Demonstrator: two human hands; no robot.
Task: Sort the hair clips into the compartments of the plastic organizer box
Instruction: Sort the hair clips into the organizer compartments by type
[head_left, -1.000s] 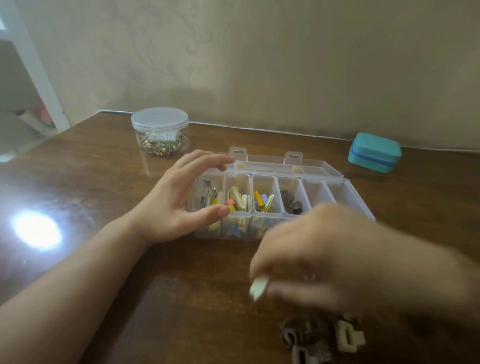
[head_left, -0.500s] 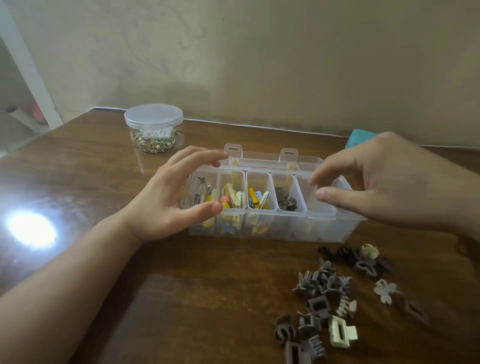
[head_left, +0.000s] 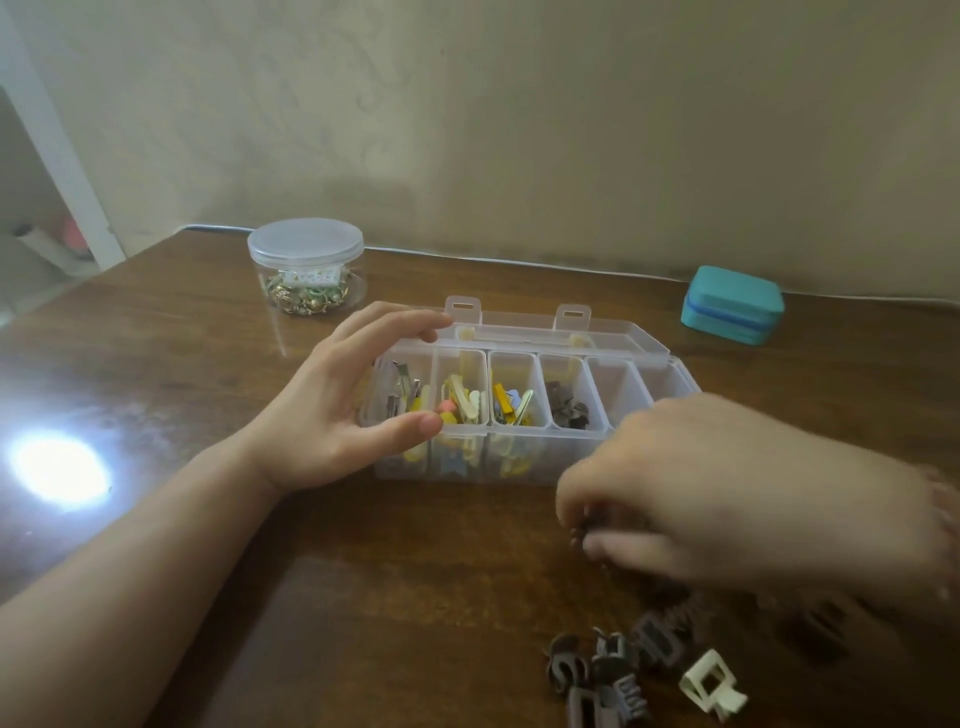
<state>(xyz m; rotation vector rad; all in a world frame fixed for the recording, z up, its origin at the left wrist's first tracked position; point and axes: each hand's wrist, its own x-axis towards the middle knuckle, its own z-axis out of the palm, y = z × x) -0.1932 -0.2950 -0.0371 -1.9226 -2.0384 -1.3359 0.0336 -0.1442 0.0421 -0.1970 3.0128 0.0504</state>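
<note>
Looking nearest first, I see loose hair clips (head_left: 618, 675) heaped on the bench (head_left: 363, 597) at the near right. Just above them my right hand (head_left: 727, 499), blurred, pinches a small dark clip (head_left: 589, 525). Farther in, my left hand (head_left: 337, 415) cups the organizer box (head_left: 519, 467) at its left end, fingers spread. Beyond stand a lidded jar (head_left: 305, 265) and a teal case (head_left: 732, 304).

Glossy wood table (head_left: 208, 364); clear plastic organizer box (head_left: 524, 467).

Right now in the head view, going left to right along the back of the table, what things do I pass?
Round lidded jar → clear organizer box → teal case.
</note>
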